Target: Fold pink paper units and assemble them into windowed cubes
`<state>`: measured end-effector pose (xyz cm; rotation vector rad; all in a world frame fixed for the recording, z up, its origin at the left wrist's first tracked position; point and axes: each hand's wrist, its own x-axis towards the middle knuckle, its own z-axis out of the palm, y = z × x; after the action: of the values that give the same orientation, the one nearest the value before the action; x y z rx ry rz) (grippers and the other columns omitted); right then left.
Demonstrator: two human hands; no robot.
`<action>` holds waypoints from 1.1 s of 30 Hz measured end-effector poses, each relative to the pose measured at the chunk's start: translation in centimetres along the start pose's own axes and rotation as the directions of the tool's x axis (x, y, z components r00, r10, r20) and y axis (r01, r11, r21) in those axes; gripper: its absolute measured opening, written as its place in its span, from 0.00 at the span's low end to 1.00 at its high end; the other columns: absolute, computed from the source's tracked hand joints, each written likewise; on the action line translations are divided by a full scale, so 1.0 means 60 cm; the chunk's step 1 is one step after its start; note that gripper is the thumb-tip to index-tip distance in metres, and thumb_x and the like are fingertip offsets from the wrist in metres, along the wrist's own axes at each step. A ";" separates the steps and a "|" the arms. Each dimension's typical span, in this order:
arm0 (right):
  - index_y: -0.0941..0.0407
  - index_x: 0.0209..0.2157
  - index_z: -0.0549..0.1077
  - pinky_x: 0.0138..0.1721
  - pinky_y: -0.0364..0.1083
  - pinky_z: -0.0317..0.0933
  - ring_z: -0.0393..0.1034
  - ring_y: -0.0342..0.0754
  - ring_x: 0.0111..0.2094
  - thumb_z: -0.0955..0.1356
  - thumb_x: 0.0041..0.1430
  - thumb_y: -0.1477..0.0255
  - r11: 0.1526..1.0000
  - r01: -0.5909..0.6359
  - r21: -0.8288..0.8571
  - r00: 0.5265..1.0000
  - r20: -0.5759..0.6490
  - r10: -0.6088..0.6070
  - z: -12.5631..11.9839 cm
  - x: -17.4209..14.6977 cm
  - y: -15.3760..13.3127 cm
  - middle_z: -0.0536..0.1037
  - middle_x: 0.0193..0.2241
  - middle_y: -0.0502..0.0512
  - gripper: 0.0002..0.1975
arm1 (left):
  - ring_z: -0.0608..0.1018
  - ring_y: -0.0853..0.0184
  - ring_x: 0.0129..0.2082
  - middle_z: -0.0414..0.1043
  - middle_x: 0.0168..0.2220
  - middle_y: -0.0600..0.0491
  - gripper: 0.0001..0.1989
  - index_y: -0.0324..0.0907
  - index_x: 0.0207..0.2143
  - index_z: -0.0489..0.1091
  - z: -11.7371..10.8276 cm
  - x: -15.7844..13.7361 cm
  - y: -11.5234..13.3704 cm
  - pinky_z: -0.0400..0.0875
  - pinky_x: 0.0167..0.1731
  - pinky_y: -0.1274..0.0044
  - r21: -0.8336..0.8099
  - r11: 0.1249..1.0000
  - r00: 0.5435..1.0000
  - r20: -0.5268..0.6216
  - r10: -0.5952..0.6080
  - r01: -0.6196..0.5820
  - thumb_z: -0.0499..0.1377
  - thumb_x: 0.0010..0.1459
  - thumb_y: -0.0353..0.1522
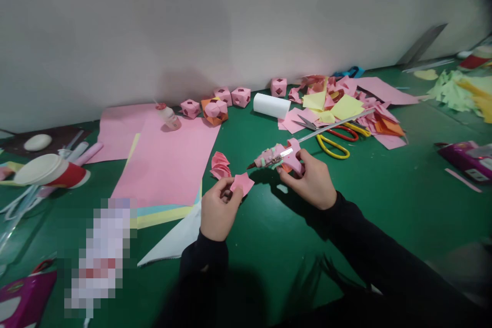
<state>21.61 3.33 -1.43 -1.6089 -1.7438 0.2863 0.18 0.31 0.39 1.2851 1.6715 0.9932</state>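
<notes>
Between the thumb and fingers of my left hand (220, 210) is a small piece of folded pink paper (243, 184) with pointed edges. My right hand (313, 179) grips a pink hot glue gun (294, 158), its dark nozzle aimed left, close to the paper. A clear glue stick (334, 125) juts out of the gun's back end toward the upper right. Just beyond my left hand lies a loose folded pink paper piece (220, 165) on the green table (265, 246). Whether the nozzle touches the paper, I cannot tell.
Along the wall stand several folded paper balls (241, 97) and a white paper roll (271, 106). Scissors with yellow handles (333, 147) lie beside paper scraps (346, 107). Pink sheets (169, 159), a small bottle (169, 118) and a paper cup (52, 170) are at left.
</notes>
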 end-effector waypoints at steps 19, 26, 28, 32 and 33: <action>0.54 0.28 0.65 0.31 0.47 0.60 0.64 0.47 0.28 0.68 0.59 0.56 0.972 -0.111 0.207 0.986 -0.096 0.133 0.007 0.016 0.017 0.70 0.26 0.53 0.17 | 0.80 0.67 0.33 0.82 0.37 0.51 0.10 0.44 0.37 0.80 0.000 -0.010 -0.005 0.73 0.29 0.79 -0.173 0.972 0.976 0.118 0.182 -0.160 0.62 0.57 0.38; 0.56 0.30 0.72 0.26 0.43 0.60 0.64 0.41 0.22 0.72 0.53 0.51 0.550 -0.543 0.635 0.742 0.669 -0.040 0.002 -0.014 -0.052 0.71 0.22 0.47 0.22 | 0.82 0.63 0.35 0.83 0.37 0.51 0.09 0.46 0.36 0.82 -0.002 -0.017 0.008 0.74 0.30 0.77 -0.058 0.963 0.951 0.156 0.268 -0.262 0.62 0.56 0.33; 0.57 0.30 0.73 0.27 0.43 0.62 0.65 0.40 0.22 0.74 0.51 0.51 0.465 -0.611 0.640 0.712 0.702 -0.031 0.003 -0.014 -0.052 0.72 0.22 0.46 0.22 | 0.81 0.64 0.32 0.83 0.35 0.51 0.08 0.45 0.35 0.82 -0.004 -0.017 0.009 0.74 0.28 0.77 -0.048 0.967 0.955 0.150 0.256 -0.252 0.62 0.55 0.34; 0.58 0.28 0.74 0.25 0.41 0.61 0.66 0.38 0.22 0.77 0.46 0.53 0.344 -0.716 0.608 0.648 0.762 0.000 0.003 -0.010 -0.046 0.72 0.21 0.46 0.22 | 0.80 0.65 0.29 0.83 0.32 0.51 0.08 0.44 0.34 0.82 -0.006 -0.016 0.008 0.73 0.28 0.77 -0.046 0.969 0.952 0.179 0.247 -0.243 0.63 0.54 0.34; 0.58 0.27 0.74 0.25 0.40 0.60 0.66 0.38 0.21 0.78 0.45 0.54 0.318 -0.735 0.598 0.632 0.775 0.004 0.004 -0.010 -0.045 0.73 0.20 0.46 0.22 | 0.79 0.66 0.29 0.83 0.32 0.51 0.09 0.44 0.35 0.83 -0.006 -0.016 0.008 0.73 0.28 0.77 -0.047 0.968 0.949 0.191 0.251 -0.247 0.63 0.55 0.34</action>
<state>19.37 2.32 -0.14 -1.0398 -1.0671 1.9537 0.19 -0.57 1.08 1.5542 1.3687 0.9921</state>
